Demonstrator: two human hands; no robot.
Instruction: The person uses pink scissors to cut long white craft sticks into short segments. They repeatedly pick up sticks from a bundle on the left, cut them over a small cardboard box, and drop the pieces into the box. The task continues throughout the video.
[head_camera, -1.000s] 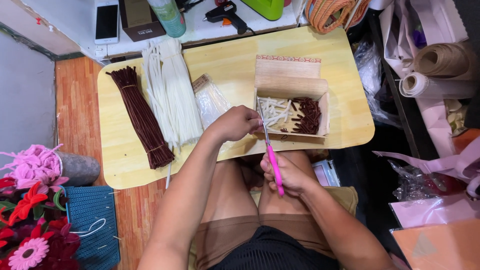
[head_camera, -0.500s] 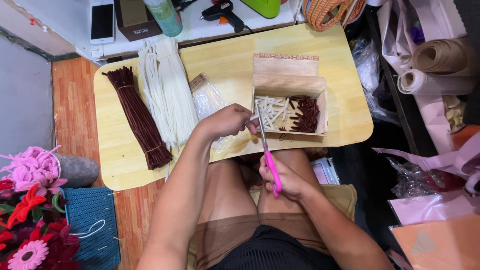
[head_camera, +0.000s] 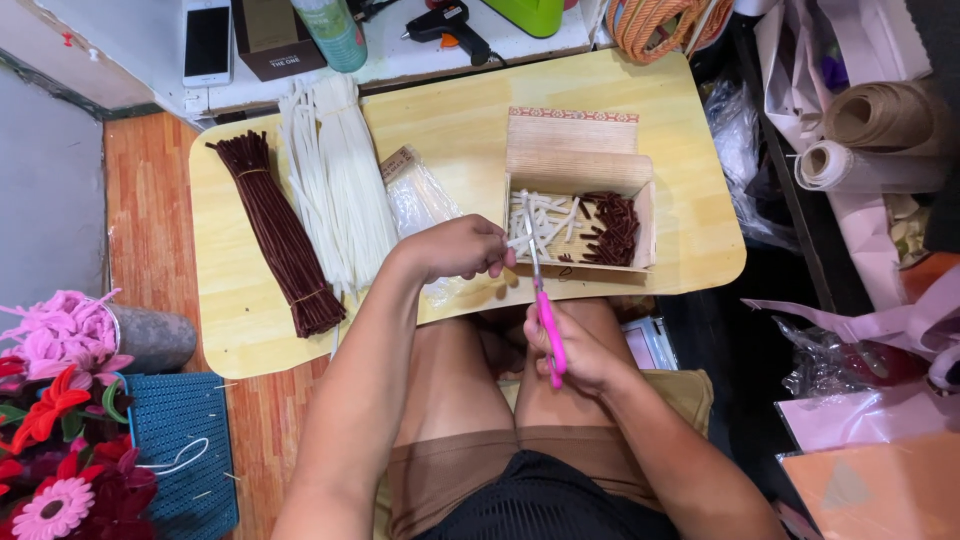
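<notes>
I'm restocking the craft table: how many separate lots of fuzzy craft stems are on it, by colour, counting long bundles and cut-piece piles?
Brown: 2, a long brown bundle and a brown cut pile in the wooden box.
White: 2, a long white bundle and a white cut pile in the same box.
Total: 4.

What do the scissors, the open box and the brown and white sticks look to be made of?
Scissors: pink handles, glossy like plastic; thin grey blades, likely metal.
Box: pale with fine lines like grain, probably thin wood or card.
Brown sticks and white sticks: fuzzy, matte, slightly bent, like pipe cleaners.
</notes>
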